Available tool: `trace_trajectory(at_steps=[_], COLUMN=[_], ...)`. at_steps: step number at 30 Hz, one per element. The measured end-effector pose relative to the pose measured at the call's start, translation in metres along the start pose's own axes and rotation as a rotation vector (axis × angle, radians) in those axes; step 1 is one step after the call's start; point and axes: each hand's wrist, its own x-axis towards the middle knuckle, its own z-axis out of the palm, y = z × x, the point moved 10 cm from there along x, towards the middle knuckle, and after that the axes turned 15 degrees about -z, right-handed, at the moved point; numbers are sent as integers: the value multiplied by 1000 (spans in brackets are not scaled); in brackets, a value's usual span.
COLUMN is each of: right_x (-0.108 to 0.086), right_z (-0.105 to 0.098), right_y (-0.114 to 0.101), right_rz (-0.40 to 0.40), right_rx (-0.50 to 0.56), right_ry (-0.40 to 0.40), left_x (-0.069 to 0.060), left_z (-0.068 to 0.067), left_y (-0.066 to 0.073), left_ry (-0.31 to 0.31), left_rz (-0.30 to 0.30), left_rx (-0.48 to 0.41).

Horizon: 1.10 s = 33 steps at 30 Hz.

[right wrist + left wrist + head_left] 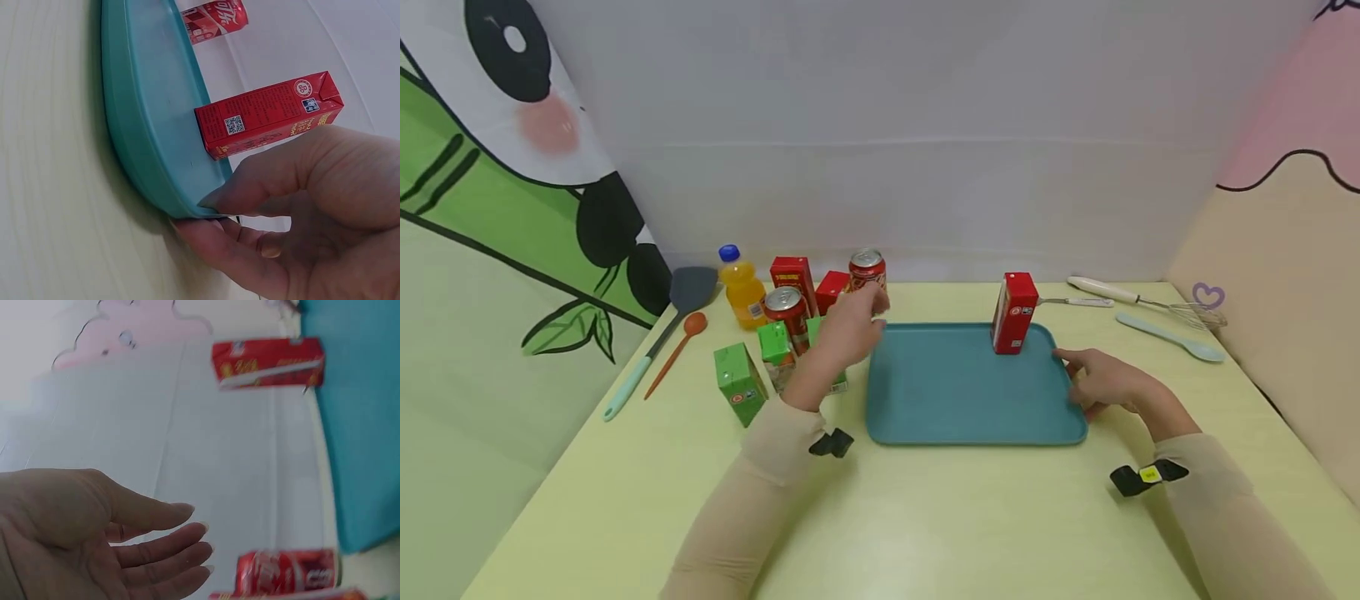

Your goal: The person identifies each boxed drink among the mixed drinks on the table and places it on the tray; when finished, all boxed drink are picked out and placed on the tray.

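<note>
A teal tray lies on the table, with a red drink carton upright on its far right part. My right hand pinches the tray's right rim, thumb above and fingers below, as the right wrist view shows. My left hand hovers over the group of drinks left of the tray, fingers loosely bent and holding nothing. In the head view it is nearest a cola can at the back, whose lower part it hides. The left wrist view shows a gap between that hand and the can.
Left of the tray stand a second can, red cartons, green cartons and an orange juice bottle. A spatula and an orange spoon lie far left. Behind the right hand are a whisk and a pale spatula.
</note>
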Motion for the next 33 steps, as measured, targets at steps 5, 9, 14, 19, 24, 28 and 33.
trace_trajectory(at_steps=[5, 9, 14, 19, 24, 28, 33], right_x=[0, -1, 0, -1, -2, -2, -1], right_z=[-2, -2, 0, 1, -1, -2, 1], right_y=[-1, -2, -5, -7, -6, -5, -6], right_rz=[-16, -16, -15, -10, -3, 4, 7], right_rx=[3, 6, -4, -4, -8, -26, -12], right_ry=[-5, -6, -8, -13, -7, -1, 10], left_x=[13, 21, 27, 33, 40, 44, 48], left_z=[-35, -45, -44, -36, -31, -26, -26], left_y=[-29, -47, -60, -66, -68, -68, -68], left_ry=[73, 106, 108, 84, 80, 58, 66], left_rz=[-52, -105, -162, -165, -166, -181, -198], left_rx=[-91, -105, -93, -89, -82, -77, -49])
